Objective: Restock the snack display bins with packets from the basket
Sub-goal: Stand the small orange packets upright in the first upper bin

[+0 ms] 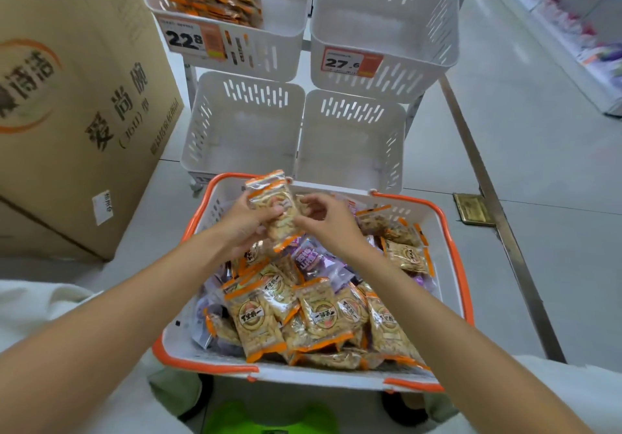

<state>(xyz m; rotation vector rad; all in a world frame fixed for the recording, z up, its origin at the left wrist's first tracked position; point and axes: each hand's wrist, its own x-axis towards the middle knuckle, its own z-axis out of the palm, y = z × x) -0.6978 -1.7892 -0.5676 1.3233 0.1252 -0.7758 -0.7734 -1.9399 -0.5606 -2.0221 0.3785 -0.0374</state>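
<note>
A white basket with an orange rim stands in front of me, heaped with orange-edged snack packets and a few purple ones. My left hand grips a small stack of orange-edged packets held upright over the basket's far end. My right hand is beside the stack with loosely curled fingers, its fingertips near the packets; whether it grips them I cannot tell. Beyond the basket are two empty white lower display bins. The upper left bin holds orange packets; the upper right bin is empty.
A large cardboard box stands at the left, close to the bins. Price tags reading 22.8 and 27.6 hang on the upper bins. A metal floor strip runs along the right. Shelves of goods line the far right.
</note>
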